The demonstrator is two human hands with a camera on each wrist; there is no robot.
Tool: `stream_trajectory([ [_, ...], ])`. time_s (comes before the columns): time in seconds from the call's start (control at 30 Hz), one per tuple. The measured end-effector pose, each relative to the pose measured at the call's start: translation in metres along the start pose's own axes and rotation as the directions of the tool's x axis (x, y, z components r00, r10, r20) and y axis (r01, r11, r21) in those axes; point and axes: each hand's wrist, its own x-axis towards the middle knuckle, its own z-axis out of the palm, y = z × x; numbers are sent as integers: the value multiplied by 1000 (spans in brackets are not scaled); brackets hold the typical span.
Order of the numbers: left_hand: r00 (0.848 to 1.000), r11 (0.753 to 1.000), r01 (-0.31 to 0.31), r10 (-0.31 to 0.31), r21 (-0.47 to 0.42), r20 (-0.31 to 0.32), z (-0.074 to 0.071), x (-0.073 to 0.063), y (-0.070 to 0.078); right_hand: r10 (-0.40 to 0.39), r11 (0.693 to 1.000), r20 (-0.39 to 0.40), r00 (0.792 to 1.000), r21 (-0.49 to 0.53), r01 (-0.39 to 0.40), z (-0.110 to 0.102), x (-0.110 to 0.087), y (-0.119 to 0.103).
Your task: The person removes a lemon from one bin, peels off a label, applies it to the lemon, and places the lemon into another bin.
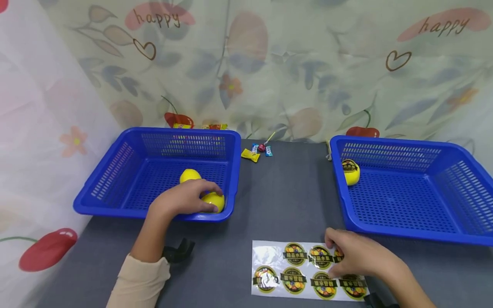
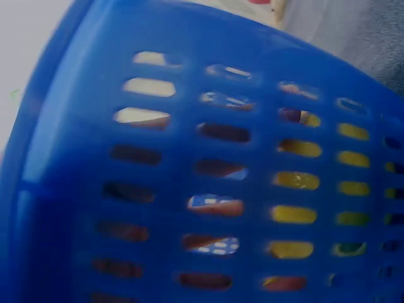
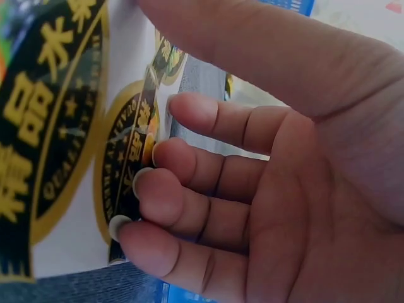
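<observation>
In the head view my left hand (image 1: 190,196) reaches into the left blue basket (image 1: 154,211), thumb and fingers curved round a yellow lemon (image 1: 215,201) by its near right corner. Another lemon (image 1: 190,175) lies just behind that hand. The left wrist view is filled by the basket's slotted wall (image 2: 252,170), with yellow showing through the slots. My right hand (image 1: 360,252) rests over the right end of a white sheet of round fruit stickers (image 1: 275,269), thumb and index apart. In the right wrist view its fingertips (image 3: 161,196) are right at the sheet.
A right blue basket (image 1: 408,234) holds a lemon bearing a black-and-gold sticker (image 1: 351,173) against its left wall. Small wrapped candies, among them a yellow one (image 1: 250,155), and a red lollipop (image 1: 262,148) lie at the back between the baskets. A patterned curtain (image 1: 285,77) hangs behind.
</observation>
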Motion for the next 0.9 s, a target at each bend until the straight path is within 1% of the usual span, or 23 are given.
stream_trajectory([
  [0.07,1000,1000,9,-9,1,19,2,5,-1,0,1000,10,1000,23,0,0,1,3],
  [0.13,999,999,31,-32,5,35,3,7,0,7,999,19,1000,40,-7,0,1,4],
  [0.27,995,997,71,-72,4,69,4,10,1,20,999,31,999,39,-21,-1,3,5],
  [0.33,995,997,71,-72,6,69,4,11,1,27,999,31,999,36,-28,0,3,5],
  [0.4,997,998,55,-55,8,52,5,12,0,32,999,29,999,32,-33,0,3,4],
  [0.5,1000,1000,7,-7,-9,2,4,11,-1,31,999,25,999,26,-32,1,3,4],
  [0.57,999,999,-26,25,-32,-39,3,9,-3,27,999,23,999,21,-27,1,3,4],
  [0.63,995,997,-53,48,-58,-85,2,6,-4,21,1000,23,1000,21,-22,1,3,4],
  [0.7,988,994,-82,71,-78,-135,0,2,-5,18,1000,24,1000,21,-19,1,3,5],
  [0.77,977,987,-118,96,-106,-192,-2,-1,-5,19,1000,26,999,21,-20,1,4,5],
  [0.8,968,983,-141,112,-119,-223,-3,-2,-5,20,1000,28,999,21,-21,1,4,4],
  [0.83,959,977,-170,133,-131,-252,-4,-4,-4,22,1000,28,999,21,-23,0,4,4],
  [0.9,934,959,-233,174,-161,-310,-5,-6,-2,24,1000,29,999,20,-24,0,4,4],
])
